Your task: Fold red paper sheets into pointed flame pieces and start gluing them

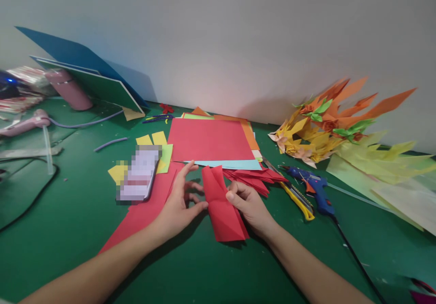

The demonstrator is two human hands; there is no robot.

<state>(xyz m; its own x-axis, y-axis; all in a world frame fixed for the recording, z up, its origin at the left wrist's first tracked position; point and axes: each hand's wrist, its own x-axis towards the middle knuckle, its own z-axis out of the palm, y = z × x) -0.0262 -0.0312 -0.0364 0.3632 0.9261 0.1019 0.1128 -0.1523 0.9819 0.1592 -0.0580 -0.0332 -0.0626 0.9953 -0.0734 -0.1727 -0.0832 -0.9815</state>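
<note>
A folded piece of red paper (223,211), creased across its middle, is held just above the green table. My right hand (252,206) pinches its right edge between thumb and fingers. At its left side is my left hand (182,199), fingers spread, the thumb tip close to or touching the paper's edge; I cannot tell which. Behind the paper lie several folded red paper pieces (262,179) beside a stack topped by a red sheet (211,138). Another red sheet (146,220) lies under my left forearm, partly covered by a phone (139,174).
Right of my hands lie a yellow utility knife (299,201) and a blue glue gun (315,188) with its cable. Folded orange and yellow paper shapes (340,117) stand at the back right. A pink glue gun (30,124) and a pink bottle (70,90) are at left.
</note>
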